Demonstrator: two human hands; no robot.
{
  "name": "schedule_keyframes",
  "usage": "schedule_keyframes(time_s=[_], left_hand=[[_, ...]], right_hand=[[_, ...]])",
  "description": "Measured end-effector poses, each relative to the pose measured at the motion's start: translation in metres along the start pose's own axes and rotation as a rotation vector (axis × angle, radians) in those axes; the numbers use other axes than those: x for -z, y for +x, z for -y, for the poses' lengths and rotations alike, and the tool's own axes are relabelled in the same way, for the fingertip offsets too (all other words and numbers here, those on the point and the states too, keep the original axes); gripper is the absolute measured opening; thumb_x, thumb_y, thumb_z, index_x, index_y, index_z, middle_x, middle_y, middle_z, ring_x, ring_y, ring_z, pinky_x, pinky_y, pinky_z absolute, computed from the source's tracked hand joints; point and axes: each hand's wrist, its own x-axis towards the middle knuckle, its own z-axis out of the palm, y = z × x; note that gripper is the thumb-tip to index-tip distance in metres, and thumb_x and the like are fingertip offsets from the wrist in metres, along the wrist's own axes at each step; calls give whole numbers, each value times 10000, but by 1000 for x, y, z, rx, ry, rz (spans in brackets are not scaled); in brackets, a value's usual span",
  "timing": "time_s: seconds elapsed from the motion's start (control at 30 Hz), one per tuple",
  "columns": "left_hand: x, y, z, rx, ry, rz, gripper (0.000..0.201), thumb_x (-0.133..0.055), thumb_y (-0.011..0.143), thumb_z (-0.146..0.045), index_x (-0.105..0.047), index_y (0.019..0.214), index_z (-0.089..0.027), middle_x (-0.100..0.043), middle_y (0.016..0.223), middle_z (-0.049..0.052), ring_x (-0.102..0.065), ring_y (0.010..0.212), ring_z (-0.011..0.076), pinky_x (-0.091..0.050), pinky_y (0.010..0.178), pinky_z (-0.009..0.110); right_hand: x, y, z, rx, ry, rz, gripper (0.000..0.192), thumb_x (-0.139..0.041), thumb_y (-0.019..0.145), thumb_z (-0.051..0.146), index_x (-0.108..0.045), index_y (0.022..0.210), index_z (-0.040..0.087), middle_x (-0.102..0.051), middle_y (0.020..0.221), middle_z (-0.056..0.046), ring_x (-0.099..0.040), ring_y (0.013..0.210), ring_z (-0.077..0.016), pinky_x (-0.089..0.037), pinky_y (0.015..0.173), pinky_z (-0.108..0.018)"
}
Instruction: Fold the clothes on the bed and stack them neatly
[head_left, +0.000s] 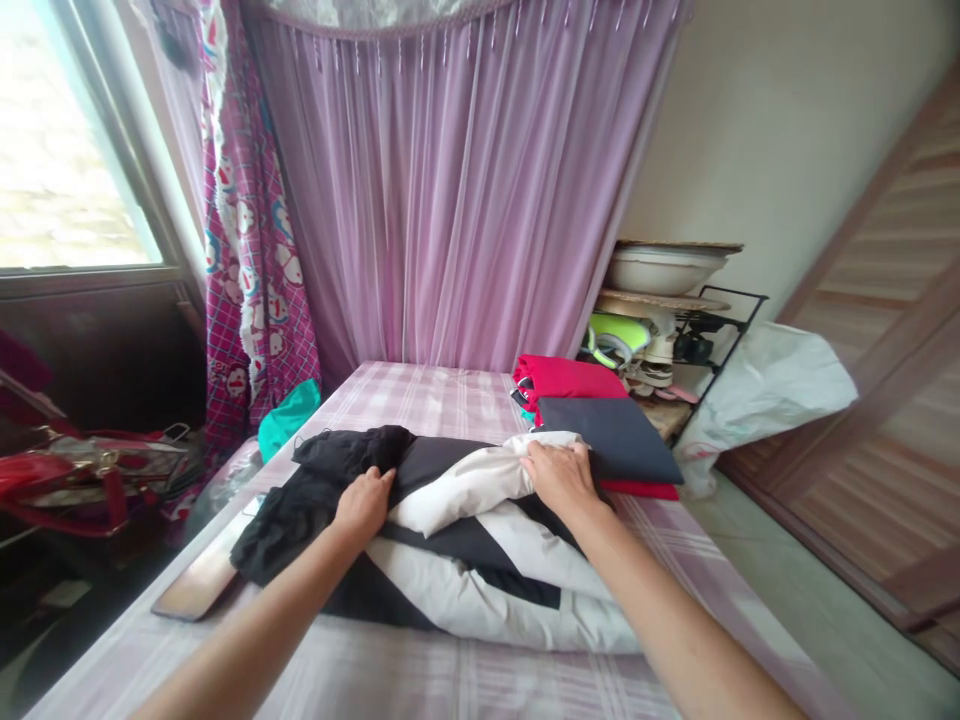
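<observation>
A black-and-white garment (495,603), possibly trousers, lies folded across the checked tabletop in front of me. Its left end is gathered black fabric with thin cords sticking out. My left hand (366,503) grips the black part near that end, fingers curled into the cloth. Toward the other end, my right hand (559,475) is closed on the white upper layer, its fingertips partly hidden by the folds. A phone (196,580) lies to the left, partly under the garment.
Folded red cloth (570,378) and a dark grey folded piece (611,440) are stacked at the back right. Behind them stands a rack (724,345) with shoes and a bowl (660,270). A purple curtain (450,200) hangs beyond the checked surface (427,385). Teal cloth (289,420) is at left.
</observation>
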Motion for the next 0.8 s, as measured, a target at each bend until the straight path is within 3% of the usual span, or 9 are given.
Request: schedule_keyframes(time_s=[0.17, 0.23, 0.3, 0.37, 0.43, 0.5, 0.6, 0.7, 0.8], left_hand=[[-16, -2, -6, 10, 11, 33, 437, -381, 937, -204, -624, 1295, -149, -662, 1089, 149, -655, 1001, 263, -494, 895, 358], [-16, -1, -6, 9, 10, 36, 435, -382, 945, -213, -611, 1310, -152, -662, 1094, 147, -653, 999, 262, -494, 889, 360], [-15, -1, -5, 7, 6, 31, 443, -369, 952, -208, -595, 1329, -153, -662, 1094, 148, -654, 994, 261, -494, 875, 354], [-12, -3, -5, 5, -1, 18, 455, -346, 963, -209, -575, 1354, -171, -666, 1100, 138, -655, 993, 253, -492, 856, 337], [-6, -6, -4, -7, -19, 8, 445, -345, 968, -225, -590, 1339, -199, -675, 1094, 120, -659, 984, 246, -492, 826, 316], [4, -7, 1, -27, -46, -19, 402, -370, 964, -256, -664, 1236, -219, -689, 1052, 103, -664, 963, 246, -491, 810, 312], [21, -7, 24, -30, -71, -108, 371, -397, 956, -328, -716, 1109, -215, -691, 1033, 104, -647, 1001, 263, -480, 889, 350], [29, -4, 67, 55, -52, -229, 442, -412, 943, -425, -636, 1241, -190, -639, 1242, 128, -587, 1162, 283, -436, 1003, 372], [24, -1, 113, 255, 8, -138, 522, -392, 927, -501, -588, 1281, -171, -612, 1319, 146, -566, 1221, 307, -428, 1024, 400]], right_hand=[[22, 17, 44, 173, 129, -308, 363, -442, 966, 247, -596, 1290, 198, -617, 1334, -133, -533, 1229, -282, -260, 1081, -487], [17, 24, 69, 270, 176, -317, 439, -419, 987, 331, -511, 1406, 237, -499, 1480, -106, -394, 1374, -270, -181, 1141, -511], [-3, 27, 92, 292, 181, -194, 482, -397, 992, 419, -464, 1451, 284, -415, 1548, -84, -297, 1439, -283, -124, 1152, -568], [-32, 27, 104, 238, 163, 25, 508, -380, 986, 479, -463, 1456, 302, -384, 1566, -88, -277, 1448, -314, -116, 1136, -620], [-62, 25, 107, 178, 137, 207, 529, -366, 982, 496, -465, 1459, 291, -387, 1563, -101, -299, 1437, -332, -113, 1130, -638], [-81, 25, 104, 157, 124, 286, 544, -359, 979, 500, -450, 1471, 286, -378, 1568, -101, -305, 1435, -336, -99, 1132, -644], [-85, 27, 99, 162, 121, 310, 549, -363, 973, 502, -447, 1471, 286, -370, 1573, -100, -307, 1436, -331, -92, 1130, -654], [-74, 30, 102, 167, 108, 287, 501, -396, 968, 461, -531, 1405, 256, -399, 1553, -121, -317, 1436, -307, -94, 1141, -632], [-67, 30, 112, 165, 124, 221, 435, -417, 966, 385, -597, 1330, 229, -415, 1542, -129, -326, 1437, -269, -103, 1164, -577]])
